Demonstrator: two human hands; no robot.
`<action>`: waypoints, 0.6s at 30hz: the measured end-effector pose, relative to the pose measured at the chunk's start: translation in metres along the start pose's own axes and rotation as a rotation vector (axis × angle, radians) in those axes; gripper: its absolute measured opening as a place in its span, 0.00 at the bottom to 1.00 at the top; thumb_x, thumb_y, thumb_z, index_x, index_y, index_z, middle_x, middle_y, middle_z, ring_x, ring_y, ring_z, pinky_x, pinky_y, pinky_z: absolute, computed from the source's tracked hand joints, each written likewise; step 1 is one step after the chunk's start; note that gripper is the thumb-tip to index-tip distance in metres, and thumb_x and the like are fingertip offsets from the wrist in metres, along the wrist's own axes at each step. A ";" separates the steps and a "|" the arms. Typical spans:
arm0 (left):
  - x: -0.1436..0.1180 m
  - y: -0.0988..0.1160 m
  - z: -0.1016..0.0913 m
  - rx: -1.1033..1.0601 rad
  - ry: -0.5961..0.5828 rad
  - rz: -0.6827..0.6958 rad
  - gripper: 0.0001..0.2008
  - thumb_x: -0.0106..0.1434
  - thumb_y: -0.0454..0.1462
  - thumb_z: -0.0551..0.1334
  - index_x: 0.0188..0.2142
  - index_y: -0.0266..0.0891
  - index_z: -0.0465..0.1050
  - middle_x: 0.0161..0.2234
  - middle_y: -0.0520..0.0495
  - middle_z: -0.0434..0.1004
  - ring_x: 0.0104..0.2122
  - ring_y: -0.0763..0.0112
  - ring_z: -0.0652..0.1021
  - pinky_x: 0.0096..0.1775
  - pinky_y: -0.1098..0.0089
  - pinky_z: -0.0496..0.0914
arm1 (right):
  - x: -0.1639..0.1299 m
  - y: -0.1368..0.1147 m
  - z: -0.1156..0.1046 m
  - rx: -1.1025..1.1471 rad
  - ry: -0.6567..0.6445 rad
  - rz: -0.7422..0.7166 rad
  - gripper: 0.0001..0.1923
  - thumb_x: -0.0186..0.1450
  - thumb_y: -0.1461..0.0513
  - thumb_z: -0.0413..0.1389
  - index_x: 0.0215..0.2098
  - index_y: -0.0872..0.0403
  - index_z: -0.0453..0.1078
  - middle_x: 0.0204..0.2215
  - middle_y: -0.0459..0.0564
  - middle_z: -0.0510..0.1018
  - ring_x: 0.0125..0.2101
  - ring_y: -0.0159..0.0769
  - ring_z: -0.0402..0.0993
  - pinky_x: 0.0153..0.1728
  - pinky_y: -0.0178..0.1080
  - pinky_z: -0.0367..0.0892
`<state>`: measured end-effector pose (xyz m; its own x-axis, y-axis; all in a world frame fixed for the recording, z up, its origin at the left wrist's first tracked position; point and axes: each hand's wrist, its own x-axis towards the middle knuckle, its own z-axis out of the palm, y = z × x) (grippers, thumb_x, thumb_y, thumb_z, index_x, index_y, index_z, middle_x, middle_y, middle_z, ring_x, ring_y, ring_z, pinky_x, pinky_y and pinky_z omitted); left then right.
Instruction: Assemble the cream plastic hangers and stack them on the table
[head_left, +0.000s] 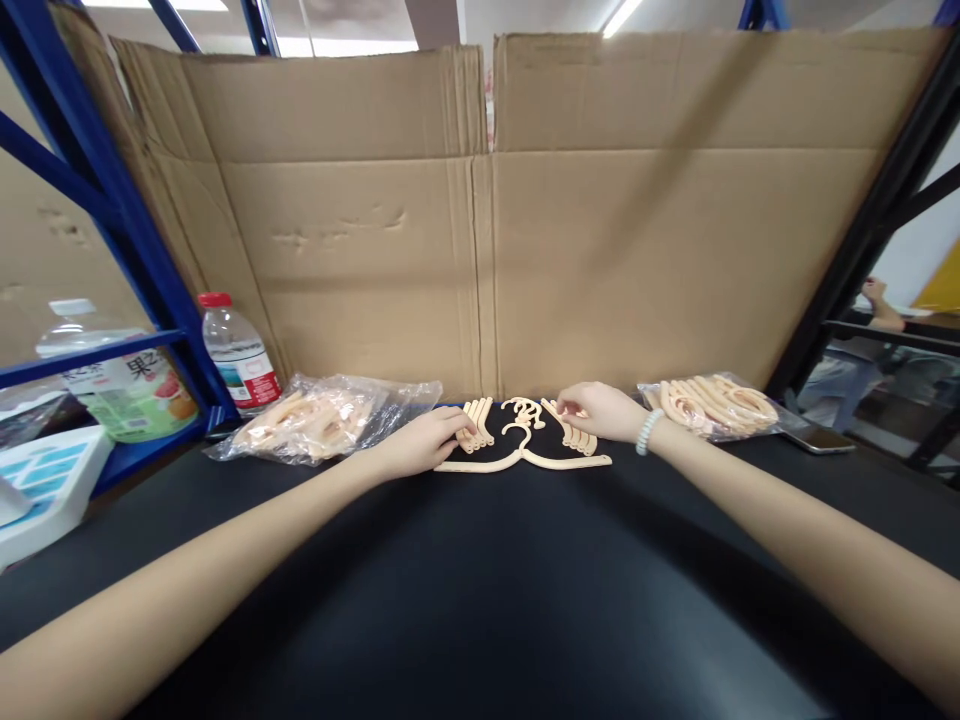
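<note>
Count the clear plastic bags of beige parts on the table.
2. One plastic bag lies left of the left hand; the other bag lies right of the right hand. None seems hidden.

Landmark: hanger [523, 459], lying flat on table [480, 600], before cardboard wall [480, 250]. Left hand [424, 442] just left of hanger, touching left bundle of arms [477, 423]. Right hand [600, 410] just right, on right bundle [577, 437]. Bag of parts [322, 418] further left; bottle [238, 352] behind it. Second bag [716, 405] further right.
</note>
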<state>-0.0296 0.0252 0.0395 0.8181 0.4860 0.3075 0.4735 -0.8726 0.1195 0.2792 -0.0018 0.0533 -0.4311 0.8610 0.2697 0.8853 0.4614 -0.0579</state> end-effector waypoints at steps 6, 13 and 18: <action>0.010 -0.006 0.000 0.086 -0.070 0.030 0.15 0.56 0.23 0.50 0.38 0.36 0.69 0.38 0.43 0.73 0.37 0.66 0.75 0.39 0.69 0.69 | 0.033 -0.007 0.009 -0.065 -0.135 -0.099 0.12 0.56 0.67 0.61 0.40 0.54 0.74 0.38 0.53 0.78 0.42 0.44 0.71 0.39 0.38 0.62; 0.009 -0.007 -0.001 0.110 -0.084 0.075 0.13 0.57 0.25 0.52 0.37 0.38 0.68 0.38 0.45 0.72 0.38 0.67 0.74 0.40 0.71 0.68 | 0.046 0.000 0.024 -0.022 -0.223 -0.153 0.08 0.57 0.68 0.62 0.36 0.55 0.75 0.38 0.53 0.75 0.40 0.39 0.71 0.40 0.37 0.64; 0.008 -0.011 0.000 0.112 -0.084 0.085 0.10 0.55 0.26 0.54 0.35 0.37 0.69 0.37 0.45 0.72 0.37 0.66 0.74 0.40 0.70 0.68 | 0.048 0.004 0.033 0.065 -0.210 -0.145 0.03 0.63 0.64 0.58 0.33 0.58 0.71 0.33 0.47 0.74 0.34 0.33 0.70 0.39 0.40 0.66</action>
<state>-0.0281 0.0386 0.0406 0.8788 0.4172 0.2317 0.4313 -0.9021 -0.0114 0.2561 0.0483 0.0340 -0.5851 0.8075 0.0746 0.8018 0.5898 -0.0964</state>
